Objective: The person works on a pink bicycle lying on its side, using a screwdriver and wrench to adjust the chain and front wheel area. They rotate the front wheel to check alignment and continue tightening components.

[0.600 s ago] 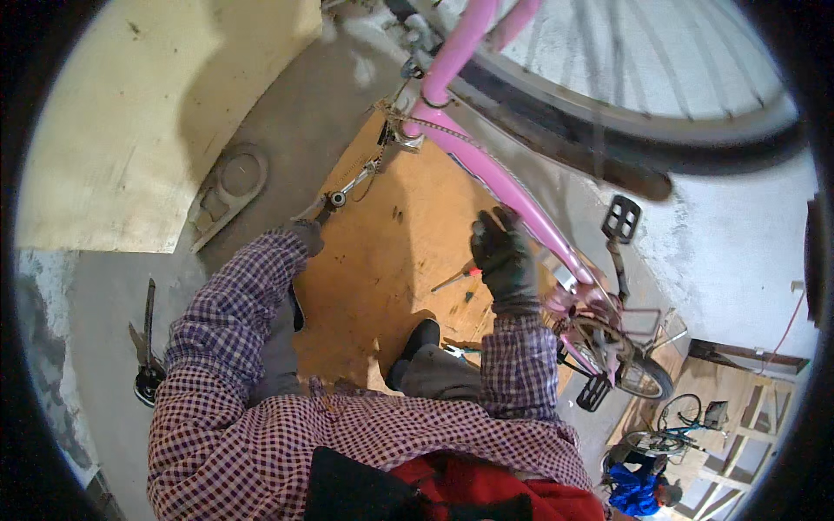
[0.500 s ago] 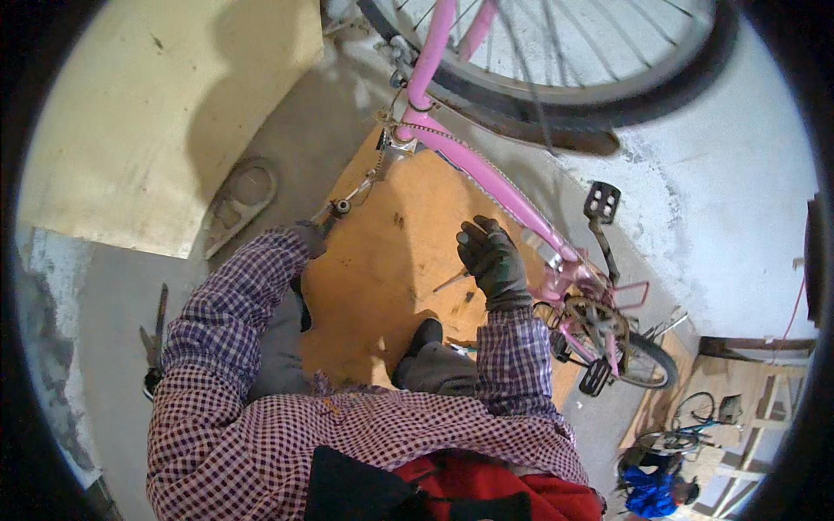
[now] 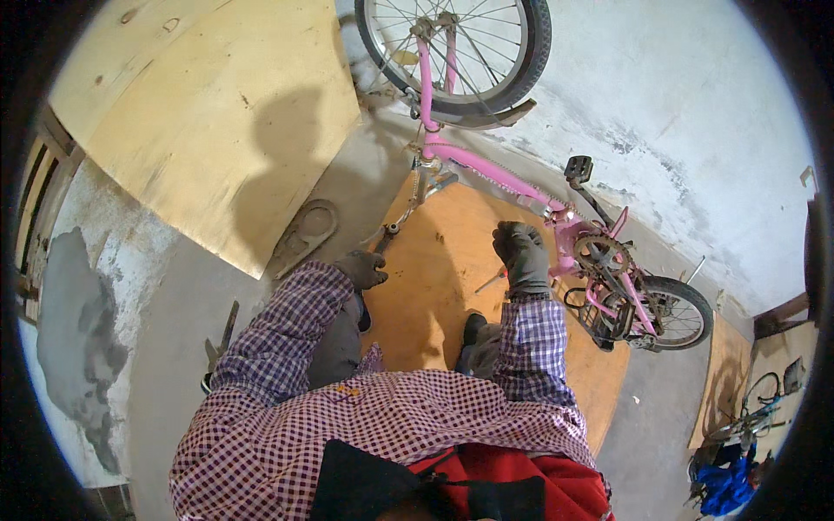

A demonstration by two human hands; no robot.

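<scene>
A pink bicycle (image 3: 491,172) stretches across the upper middle to the right. Its handlebar end with a brake lever (image 3: 389,231) points towards me. My left hand (image 3: 360,267), in a dark grey glove, is closed at the end of that handlebar's dark grip, partly covering it. Over the board, just left of the frame near the crank, is my right hand (image 3: 524,252), also gloved. Its fingers are curled up; what they hold, if anything, is hidden. Below it a screwdriver (image 3: 492,281) lies on the orange-brown board (image 3: 417,286).
The large front wheel (image 3: 486,108) stands at the top by the white wall; the rear wheel (image 3: 676,313) is at right. A pedal (image 3: 579,168) sticks out beyond the frame. A pale plywood sheet (image 3: 200,113) is at upper left. A dark tool (image 3: 223,334) lies left of my sleeve.
My view has shifted, so the bicycle looks smaller and more of the front wheel shows. My right hand's fingers are curled tighter. The left hand stays by the handlebar end.
</scene>
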